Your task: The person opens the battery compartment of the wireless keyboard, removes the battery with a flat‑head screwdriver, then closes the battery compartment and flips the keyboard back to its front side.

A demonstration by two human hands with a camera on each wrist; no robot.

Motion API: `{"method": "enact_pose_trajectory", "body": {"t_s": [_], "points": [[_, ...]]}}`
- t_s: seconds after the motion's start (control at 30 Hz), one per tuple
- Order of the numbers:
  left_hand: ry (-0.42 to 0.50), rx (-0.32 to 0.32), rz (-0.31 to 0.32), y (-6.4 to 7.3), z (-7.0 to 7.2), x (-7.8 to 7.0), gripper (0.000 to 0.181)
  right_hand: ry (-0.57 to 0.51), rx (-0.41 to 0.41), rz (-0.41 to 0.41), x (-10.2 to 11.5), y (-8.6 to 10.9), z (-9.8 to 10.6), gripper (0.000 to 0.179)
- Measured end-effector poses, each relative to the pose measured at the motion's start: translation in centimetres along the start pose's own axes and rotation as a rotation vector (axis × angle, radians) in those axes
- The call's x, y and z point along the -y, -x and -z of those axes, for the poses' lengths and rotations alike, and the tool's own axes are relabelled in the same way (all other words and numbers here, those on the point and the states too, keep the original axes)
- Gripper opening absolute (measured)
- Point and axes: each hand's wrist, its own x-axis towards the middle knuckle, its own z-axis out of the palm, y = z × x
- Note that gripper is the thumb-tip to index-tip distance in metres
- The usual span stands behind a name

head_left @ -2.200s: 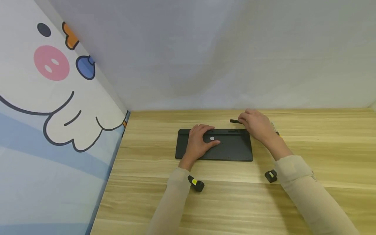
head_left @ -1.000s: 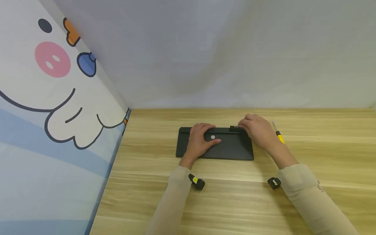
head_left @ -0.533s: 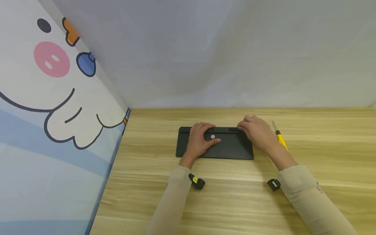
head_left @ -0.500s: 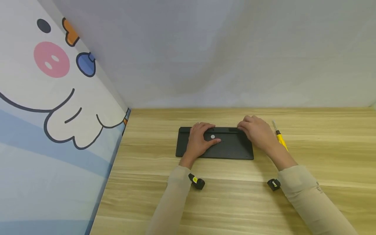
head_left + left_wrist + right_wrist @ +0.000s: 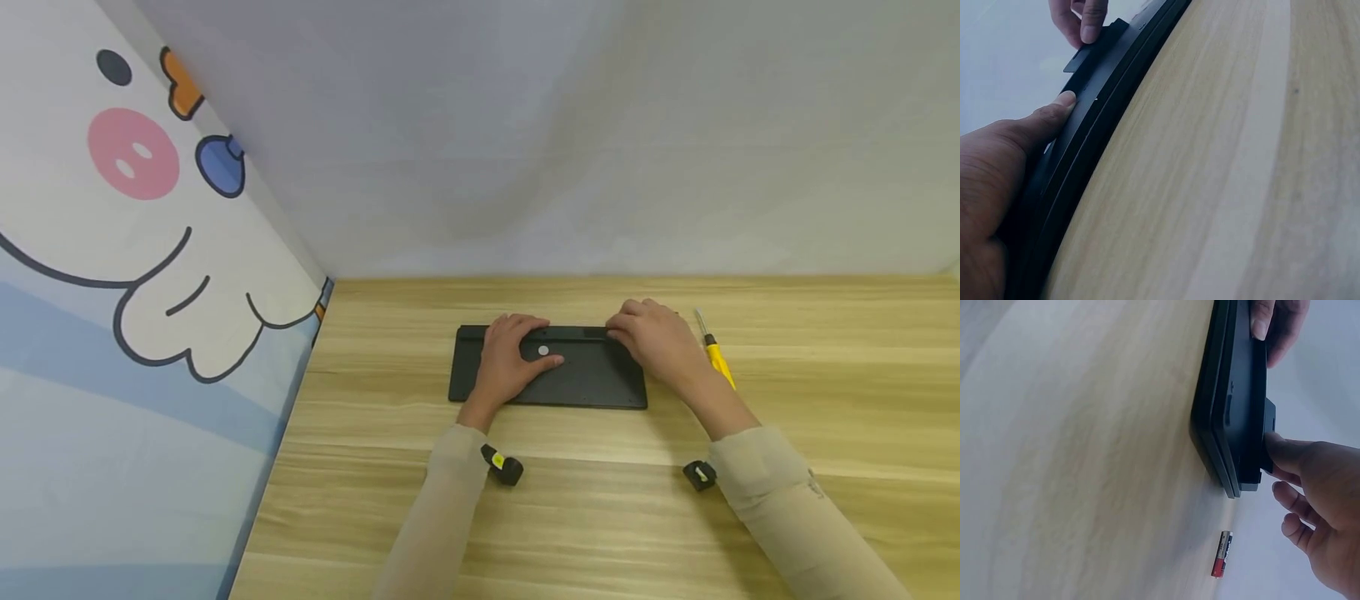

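Observation:
A black keyboard (image 5: pixel 592 379) lies underside up on the wooden table, with a round white sticker (image 5: pixel 543 351) on it. My left hand (image 5: pixel 501 367) holds it left of the middle, thumb spread over the underside and fingers at the far edge. At the far right of the keyboard, my right hand (image 5: pixel 658 340) pinches a small black battery cover (image 5: pixel 1270 412) between thumb and fingers. In the right wrist view the cover sits at the raised bar along the edge and sticks out past it. The battery slot is hidden under the cover and fingers.
An AA battery (image 5: pixel 1222 553) with a red end lies on the table beyond the keyboard's right end. Right of my right hand lies a yellow-handled screwdriver (image 5: pixel 717 358). Small black devices (image 5: pixel 504 467) show at both wrists. A pale wall (image 5: pixel 570 167) borders the table's far edge.
Over the two seconds, my right hand has lowered the battery cover from beyond the far edge onto the keyboard's bar. In the last half second, little has moved. My left hand stays in place.

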Motion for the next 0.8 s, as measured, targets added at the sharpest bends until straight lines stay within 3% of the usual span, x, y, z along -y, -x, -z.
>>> {"method": "enact_pose_trajectory", "body": {"t_s": [0.17,0.8], "points": [[0.007,0.009,0.006,0.18,0.11,-0.12,0.061,-0.003,-0.019,0.022,0.06,0.39,-0.33,0.023],[0.004,0.004,0.001,0.08,-0.17,0.13,0.061,0.018,-0.058,0.03,0.05,0.61,-0.89,0.016]]}}
